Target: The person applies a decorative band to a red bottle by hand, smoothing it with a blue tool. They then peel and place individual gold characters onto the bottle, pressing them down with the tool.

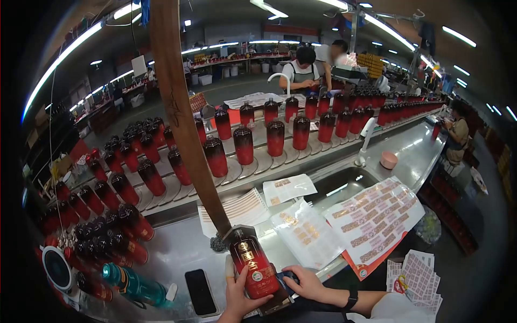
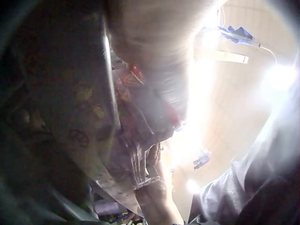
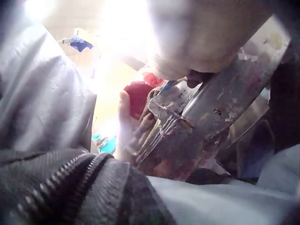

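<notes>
In the head view, a red bottle [image 1: 252, 264] with a dark shoulder and gold characters lies tilted in a worn holder [image 1: 279, 302] at the counter's near edge. My left hand [image 1: 238, 296] grips its lower left side, fingers spread over the front. Close to the bottle's base on the right, my right hand [image 1: 308, 284] has its fingers curled at a small dark-blue object [image 1: 291, 280], whose kind I cannot tell. A blue strip [image 3: 172, 86] shows by the fingers in the right wrist view. Glare and blur cover much of both wrist views.
Label sheets [image 1: 377, 215] spread right of the bottle, before a sink [image 1: 347, 183]. A phone [image 1: 201, 292] and a teal water bottle [image 1: 137, 285] lie left. A wooden post [image 1: 186, 118] rises ahead. Red bottles [image 1: 274, 138] line the conveyor; another worker [image 1: 301, 72] stands beyond.
</notes>
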The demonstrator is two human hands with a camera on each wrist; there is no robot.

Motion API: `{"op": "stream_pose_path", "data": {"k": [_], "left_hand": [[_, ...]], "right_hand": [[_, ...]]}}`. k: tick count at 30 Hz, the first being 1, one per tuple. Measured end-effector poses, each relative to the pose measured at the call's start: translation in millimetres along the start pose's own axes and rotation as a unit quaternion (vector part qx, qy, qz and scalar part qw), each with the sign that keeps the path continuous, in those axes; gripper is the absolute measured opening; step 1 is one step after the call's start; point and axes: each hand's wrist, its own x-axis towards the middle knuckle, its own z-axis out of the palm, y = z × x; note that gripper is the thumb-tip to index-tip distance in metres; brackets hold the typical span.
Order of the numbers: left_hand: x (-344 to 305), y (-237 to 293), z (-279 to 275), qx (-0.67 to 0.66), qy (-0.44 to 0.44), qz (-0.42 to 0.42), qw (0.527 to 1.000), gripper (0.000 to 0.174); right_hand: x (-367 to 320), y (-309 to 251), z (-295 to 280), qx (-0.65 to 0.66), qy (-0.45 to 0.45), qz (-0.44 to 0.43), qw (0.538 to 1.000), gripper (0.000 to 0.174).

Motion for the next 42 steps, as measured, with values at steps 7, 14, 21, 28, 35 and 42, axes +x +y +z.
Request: {"op": "stream_pose_path", "data": {"k": [7,14,21,28,35,42], "left_hand": [[-1.1,1.7,-0.8,-0.009,0.014,0.007,1.0,0.11],[-2.4,-0.8,0.4,-0.015,0.011,0.002,1.0,0.11],[-1.4,0.3,-0.7,-0.001,0.012,0.016,1.0,0.112],[-2.4,1.3,-3.8,-0.014,0.007,-0.001,1.0,0.112],[1.5,17.0,-3.3,-0.018,0.006,-0.05,0.999,0.123],[-5.9,5.6,2.6,-0.013,0.0,-0.059,0.998,0.135]], "right_hand": [[-1.3,-2.8,0.7,-0.004,0.001,0.007,1.0,0.034],[-1.9,-6.1,-0.7,-0.012,0.005,0.006,1.0,0.034],[-1.4,-11.0,-2.9,-0.011,-0.006,0.026,1.0,0.034],[-1.7,-8.7,-0.2,-0.005,0.003,0.014,1.0,0.034],[-1.4,-9.0,-2.0,0.007,-0.01,0.031,0.999,0.034],[-2.0,-11.3,-2.7,0.009,-0.004,0.024,1.0,0.034]]}}
